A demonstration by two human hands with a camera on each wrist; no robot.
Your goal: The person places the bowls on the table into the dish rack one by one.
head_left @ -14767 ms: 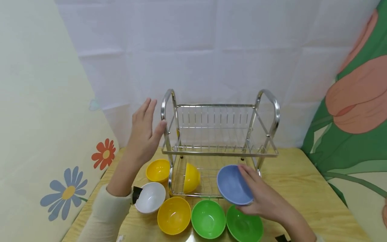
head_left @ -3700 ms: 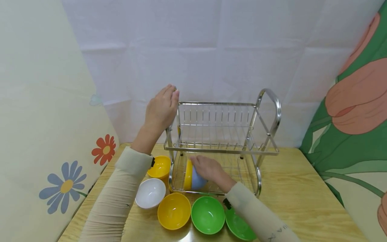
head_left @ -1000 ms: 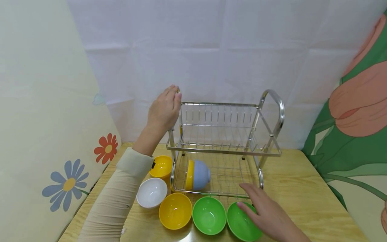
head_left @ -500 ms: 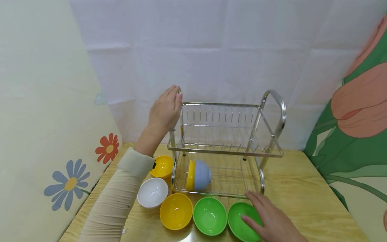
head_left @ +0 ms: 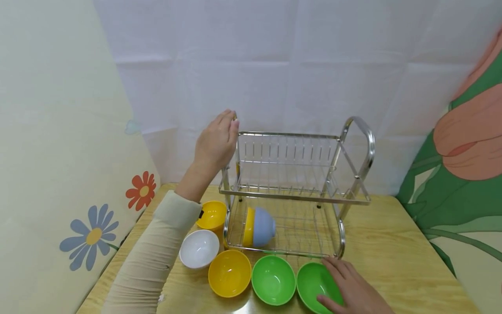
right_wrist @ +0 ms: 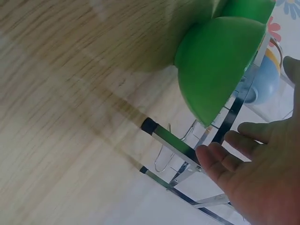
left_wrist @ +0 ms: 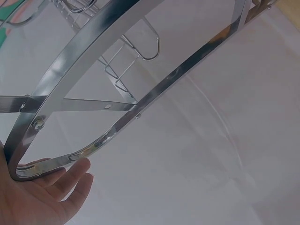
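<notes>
My left hand (head_left: 217,141) grips the top of the left side frame of a metal dish rack (head_left: 294,198); in the left wrist view its fingers (left_wrist: 77,187) lie under the curved bar. My right hand (head_left: 354,288) reaches over the rightmost green bowl (head_left: 311,283), fingers spread and holding nothing. From the right wrist view, a gap shows between that hand and the green bowl (right_wrist: 220,65). On the rack's lower tier, a blue bowl (head_left: 264,226) stands on its side, nested against a yellow bowl (head_left: 249,227).
Before the rack stand another green bowl (head_left: 273,280) and a yellow bowl (head_left: 229,274). A white bowl (head_left: 199,248) and a second yellow bowl (head_left: 213,214) sit to the left. Behind the rack hangs a white cloth (head_left: 259,78).
My right hand set the blue bowl against the yellow one on the lower tier, let go, and moved back to the right green bowl. My left hand took hold of the rack's frame.
</notes>
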